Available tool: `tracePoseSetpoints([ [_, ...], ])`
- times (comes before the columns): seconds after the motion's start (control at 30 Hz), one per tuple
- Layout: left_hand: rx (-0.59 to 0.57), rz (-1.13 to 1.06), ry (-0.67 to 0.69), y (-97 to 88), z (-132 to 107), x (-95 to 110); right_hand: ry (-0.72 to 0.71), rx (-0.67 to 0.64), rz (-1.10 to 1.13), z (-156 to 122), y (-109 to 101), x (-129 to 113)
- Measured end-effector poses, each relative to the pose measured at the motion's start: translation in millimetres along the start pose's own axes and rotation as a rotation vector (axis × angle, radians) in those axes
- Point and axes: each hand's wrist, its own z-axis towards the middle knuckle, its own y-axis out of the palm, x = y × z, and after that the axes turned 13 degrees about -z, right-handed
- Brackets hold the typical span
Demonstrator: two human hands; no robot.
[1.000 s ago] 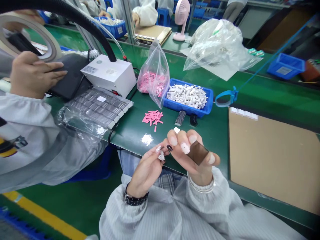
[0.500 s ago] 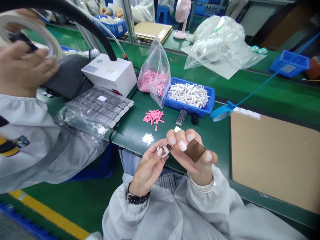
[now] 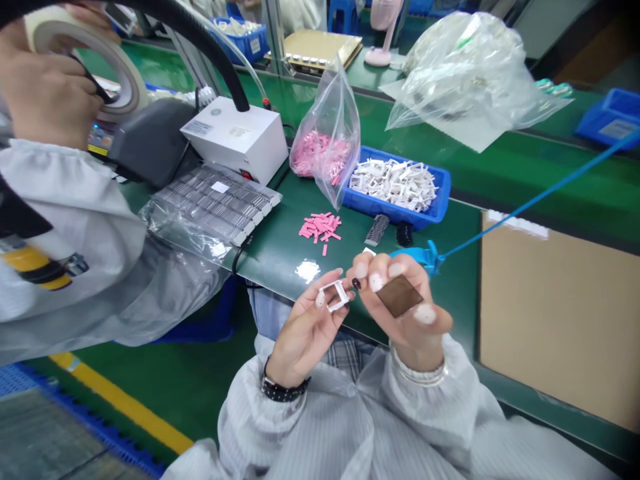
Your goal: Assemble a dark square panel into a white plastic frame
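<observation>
Two hands meet over the bench (image 3: 280, 257) edge: left hand (image 3: 307, 330) pinching a white frame (image 3: 334, 295), right hand (image 3: 413, 320) clamped on a brown square plate (image 3: 399, 295). Behind lie pink strips (image 3: 320, 227), a blue bin (image 3: 440, 200), and a blue strap clip (image 3: 427, 257) partly hidden by the right hand; a co-worker's tape roll (image 3: 125, 87) is cut off.

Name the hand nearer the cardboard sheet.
Right. The right hand, holding a brown square, sits left of the cardboard sheet; the left hand, holding a white frame, is farther left.
</observation>
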Motion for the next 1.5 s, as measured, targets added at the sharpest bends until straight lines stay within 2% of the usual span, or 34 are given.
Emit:
tracePoseSetpoints([
  [0.2, -0.038, -0.038, -0.029, 1.6, -5, 1, -0.039, 0.103, -0.221, -8, -6, -8],
  [0.33, -0.073, -0.017, -0.048, 5.1, -8, 2, -0.082, 0.087, -0.293, -10, -4, -7],
  [0.47, -0.052, 0.006, -0.048, 10.9, -10, -1, -0.112, 0.049, -0.328, -11, 2, -6],
  [0.63, -0.063, 0.017, 0.014, 15.5, -10, -5, -0.065, 0.098, -0.393, -15, 3, -5],
  [0.8, -0.112, 0.028, 0.079, 17.2, -11, -4, -0.044, 0.125, -0.32, -16, -1, -2],
  [1.0, -0.02, -0.03, 0.047, 20.2, -10, -3, -0.027, 0.116, -0.237, -15, -4, 0],
  [1.1, -0.028, -0.04, 0.023, 19.0, -10, -3, -0.027, 0.103, -0.212, -16, -5, 1],
  [1.33, -0.084, -0.029, 0.008, 16.7, -15, -2, 0.003, 0.133, -0.263, -17, -6, 0],
  [1.5, -0.056, -0.003, 0.049, 19.3, -16, -3, 0.01, 0.126, -0.274, -19, -5, 1],
])
